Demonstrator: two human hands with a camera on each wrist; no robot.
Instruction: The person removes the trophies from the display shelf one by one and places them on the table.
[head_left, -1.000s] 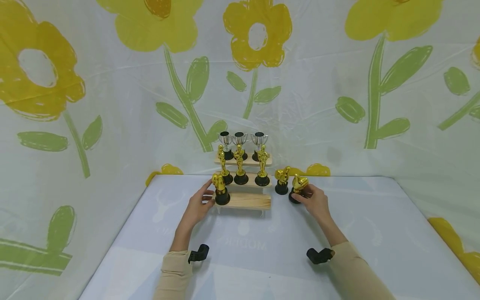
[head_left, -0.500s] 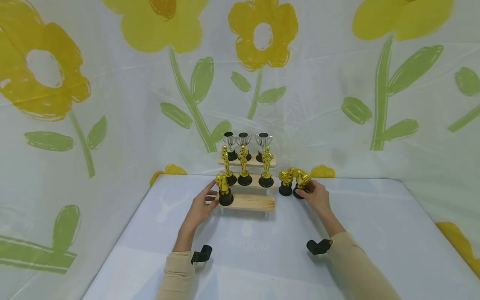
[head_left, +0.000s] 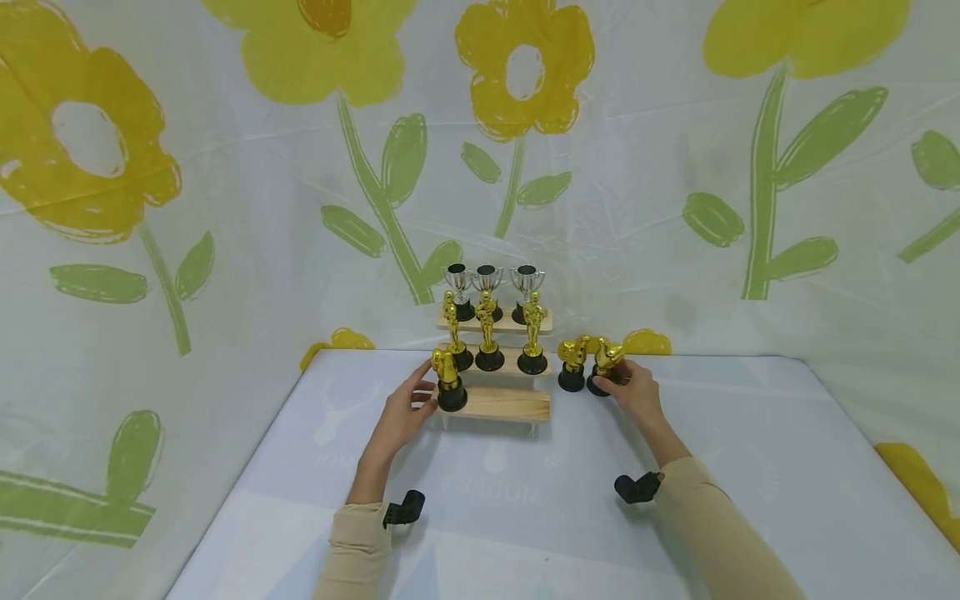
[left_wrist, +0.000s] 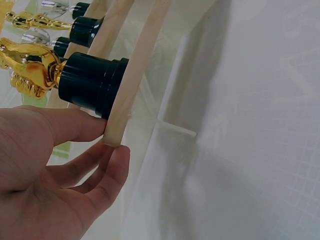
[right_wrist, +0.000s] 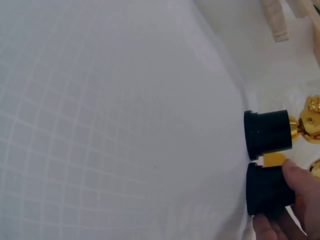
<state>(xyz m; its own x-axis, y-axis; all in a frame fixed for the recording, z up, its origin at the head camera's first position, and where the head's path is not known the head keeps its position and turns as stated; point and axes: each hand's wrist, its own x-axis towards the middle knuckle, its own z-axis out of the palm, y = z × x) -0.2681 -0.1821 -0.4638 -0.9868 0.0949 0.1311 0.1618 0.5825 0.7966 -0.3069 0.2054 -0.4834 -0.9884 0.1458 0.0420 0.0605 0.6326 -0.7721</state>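
At the left end of the bottom step of a wooden tiered stand (head_left: 510, 406), my left hand (head_left: 401, 412) pinches the board, thumb above and fingertips at its end. Right beside the thumb stands a gold trophy (left_wrist: 82, 82) shaped like a thumbs-up hand, upright on a black base. My right hand (head_left: 636, 393) holds another gold trophy (head_left: 606, 358) by its black base (right_wrist: 270, 190), thumb on one side and fingers on the other. Close to its left stands a similar gold trophy (head_left: 572, 367), upright on the table.
Several trophies fill the upper steps: silver cups (head_left: 487, 279) on top, gold statuettes (head_left: 532, 321) in the middle. A white cloth (head_left: 495, 533) covers the table. A flowered curtain (head_left: 615, 208) hangs behind the stand.
My right hand has moved its trophy slightly left and back, closer to the neighbouring one. My left hand keeps its place at the step's end. The head view has shifted a little.
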